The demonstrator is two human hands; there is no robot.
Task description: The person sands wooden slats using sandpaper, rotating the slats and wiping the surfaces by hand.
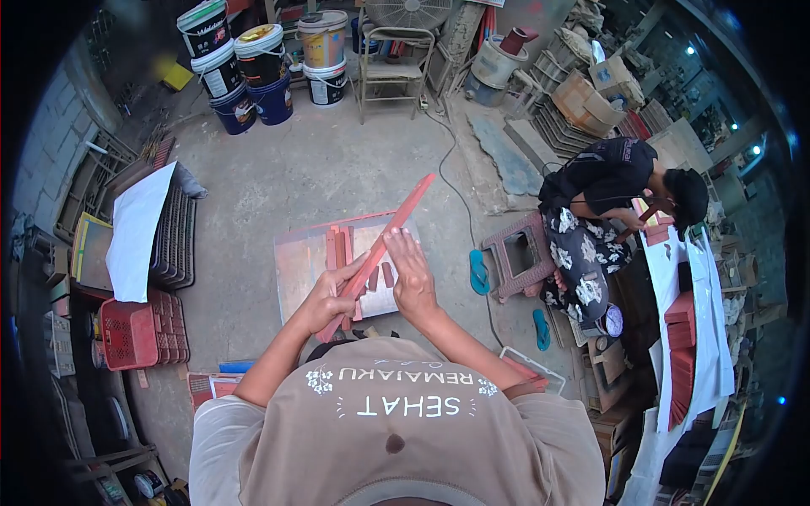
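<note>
A long, flat red strip (390,229) slants upward to the right in front of me, raised above the board. My left hand (333,295) is closed around its lower part, near my body. Farther up the strip, my right hand (411,274) presses against its edge with the fingers close together; its thumb is hidden. Beneath both hands lies a pale, worn board (294,282) on the floor. Several red strips (340,246) rest on that board, partly covered by my left hand. Short dark red pieces (387,274) lie between my hands.
At right, another person (607,177) bends over work beside a stool (519,253). Teal slippers (479,271) and a cable (462,181) lie on the floor. Left are a red crate (145,331) and stacked trays (175,236). Paint buckets (263,55) and a chair (394,72) stand behind.
</note>
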